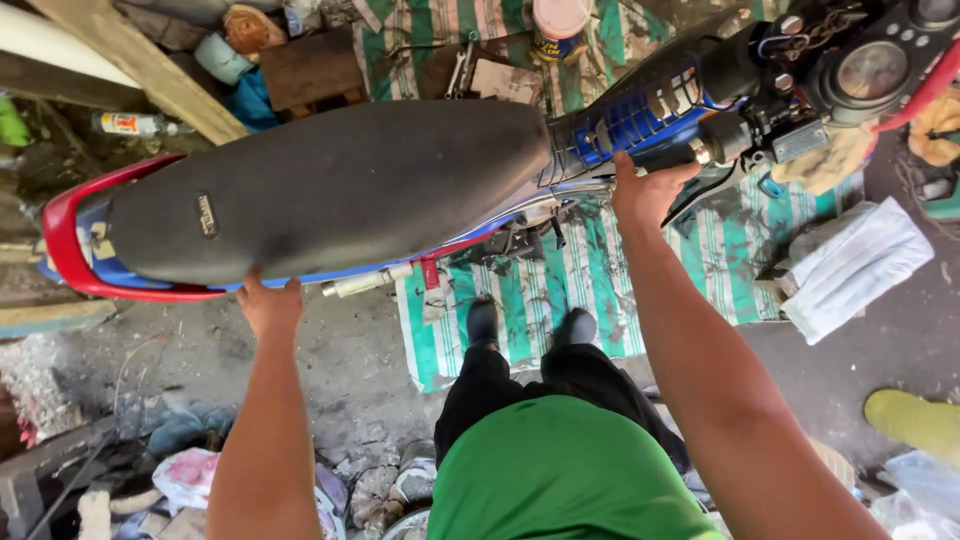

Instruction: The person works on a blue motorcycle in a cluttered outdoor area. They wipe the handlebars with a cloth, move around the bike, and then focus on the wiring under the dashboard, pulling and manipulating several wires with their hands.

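Motorcycle [330,190]: left hand [268,305] under seat rear, right hand [648,190] gripping handlebar.

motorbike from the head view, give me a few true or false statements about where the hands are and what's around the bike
1. The left hand grips the rear edge of the motorbike below the black seat. True.
2. The right hand rests on the seat. False: it holds the handlebar grip.
3. The bike stands partly over a green and white striped mat. True.
4. The person stands barefoot on the mat. False: both feet are in dark shoes.
5. The tail trim of the bike is yellow. False: it is red.
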